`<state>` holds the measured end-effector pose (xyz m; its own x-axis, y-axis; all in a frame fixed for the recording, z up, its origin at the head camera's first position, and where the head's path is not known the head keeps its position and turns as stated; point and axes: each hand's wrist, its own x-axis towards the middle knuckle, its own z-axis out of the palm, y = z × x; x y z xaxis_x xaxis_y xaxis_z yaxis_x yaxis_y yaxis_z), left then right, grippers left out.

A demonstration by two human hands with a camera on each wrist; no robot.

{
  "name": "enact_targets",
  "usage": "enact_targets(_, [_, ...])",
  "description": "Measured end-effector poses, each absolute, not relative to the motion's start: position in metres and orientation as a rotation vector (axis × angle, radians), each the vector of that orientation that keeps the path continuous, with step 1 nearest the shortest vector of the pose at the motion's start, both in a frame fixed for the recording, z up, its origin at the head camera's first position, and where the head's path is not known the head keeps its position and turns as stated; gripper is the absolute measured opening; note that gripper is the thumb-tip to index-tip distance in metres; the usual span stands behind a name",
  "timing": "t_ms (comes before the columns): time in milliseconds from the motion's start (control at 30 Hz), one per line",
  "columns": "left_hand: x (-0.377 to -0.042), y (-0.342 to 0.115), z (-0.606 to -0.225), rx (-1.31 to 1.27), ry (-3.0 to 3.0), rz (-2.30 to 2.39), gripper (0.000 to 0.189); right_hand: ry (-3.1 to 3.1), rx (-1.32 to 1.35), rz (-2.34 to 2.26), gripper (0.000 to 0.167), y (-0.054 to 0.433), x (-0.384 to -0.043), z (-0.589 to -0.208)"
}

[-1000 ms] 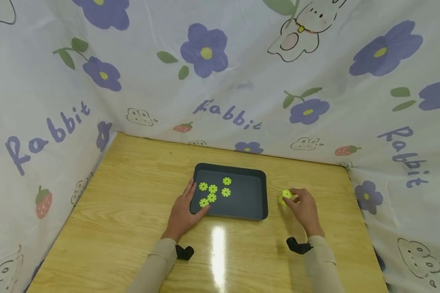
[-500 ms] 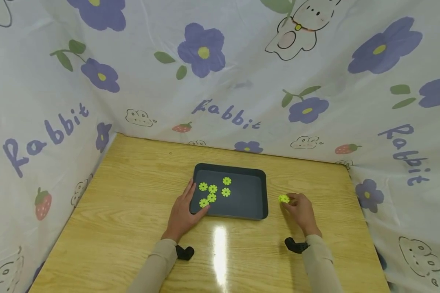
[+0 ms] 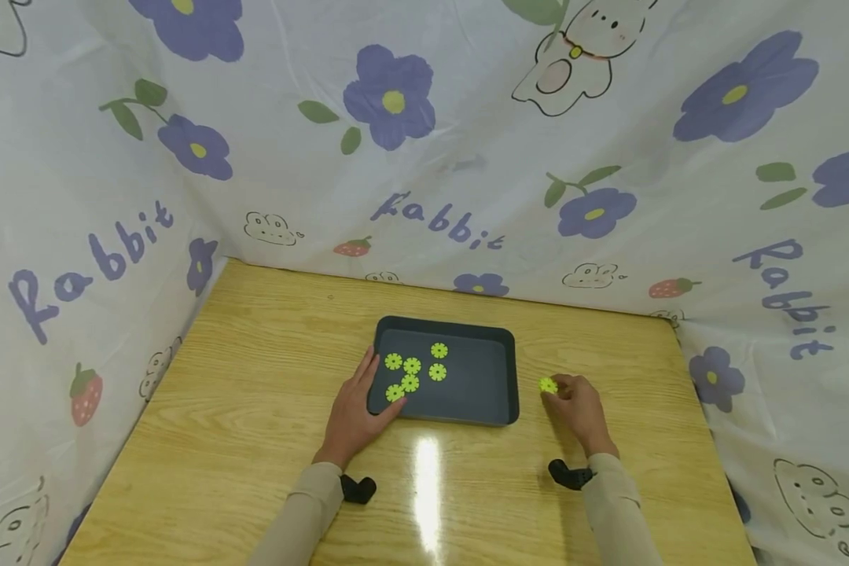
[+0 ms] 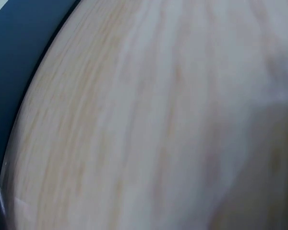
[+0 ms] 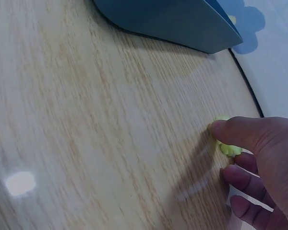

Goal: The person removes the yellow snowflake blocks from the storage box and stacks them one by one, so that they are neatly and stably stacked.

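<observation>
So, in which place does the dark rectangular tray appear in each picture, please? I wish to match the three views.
Head: the dark rectangular tray lies just below the middle, left hand at its left end.
Left wrist: only part of its wall, at upper left.
Right wrist: its outside wall, along the top.
Shared landmark: the wood-grain tabletop, in all three.

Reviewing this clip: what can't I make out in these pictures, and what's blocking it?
Right wrist view: whether the right hand holds one green disc or more; the thumb covers much.
Right wrist view: the tray's inside; its outer wall and the top edge hide it.
Left wrist view: the dark patch at lower right; too blurred.
Head view: the left hand's underside; its back faces the camera.
</observation>
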<state>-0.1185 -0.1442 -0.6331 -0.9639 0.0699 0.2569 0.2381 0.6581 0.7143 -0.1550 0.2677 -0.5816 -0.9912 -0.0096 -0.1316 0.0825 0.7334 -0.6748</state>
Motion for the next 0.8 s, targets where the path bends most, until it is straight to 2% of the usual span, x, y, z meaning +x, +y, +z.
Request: enact_targets(800, [-0.1184, -0.1441, -0.6301, -0.237, -2.685, -1.201, 0.094, 2.77, 0.056, -1.112, 0.041, 0.269, -0.1627, -0.5843])
